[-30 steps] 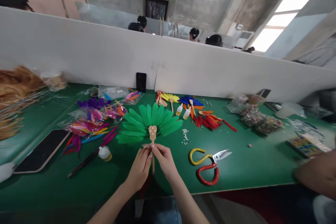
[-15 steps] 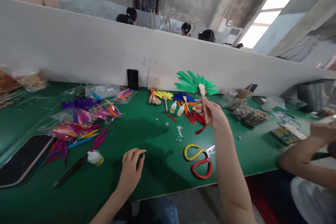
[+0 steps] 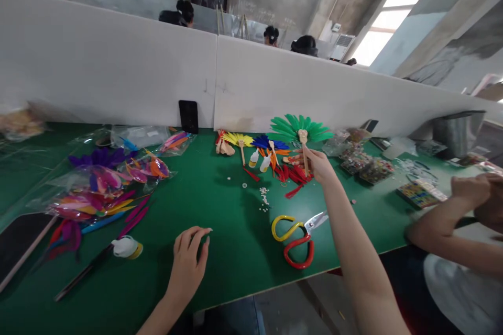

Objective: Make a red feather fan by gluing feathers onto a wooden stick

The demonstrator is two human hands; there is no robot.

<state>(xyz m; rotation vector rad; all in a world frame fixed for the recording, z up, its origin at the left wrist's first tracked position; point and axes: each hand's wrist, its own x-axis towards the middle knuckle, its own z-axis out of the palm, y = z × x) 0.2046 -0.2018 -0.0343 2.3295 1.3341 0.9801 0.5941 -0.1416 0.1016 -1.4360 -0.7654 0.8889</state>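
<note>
My right hand [image 3: 319,164] is closed on the wooden handle of a green feather fan [image 3: 302,130], held upright above the far part of the table. Small pale pieces cover the fan's base. Behind and beside it lie a yellow feather fan [image 3: 240,140], a blue feather fan [image 3: 270,143] and red tassels [image 3: 296,174]. My left hand [image 3: 191,254] rests on the green table [image 3: 231,251], fingers apart and slightly curled, holding nothing. Scissors [image 3: 298,238] with one yellow and one red handle lie between my arms. Several white beads [image 3: 264,198] are scattered beyond them.
Bagged colourful feathers [image 3: 102,188] spread over the left side, near a tipped glue bottle [image 3: 128,247] and tweezers [image 3: 84,272]. A phone [image 3: 188,116] leans on the white partition [image 3: 118,73]. Bead bags [image 3: 375,171] lie right, before a co-worker's arm [image 3: 451,230].
The green fan has turned more upright and come slightly lower in my right hand. My left hand stays on the table. The whole view has shifted a little.
</note>
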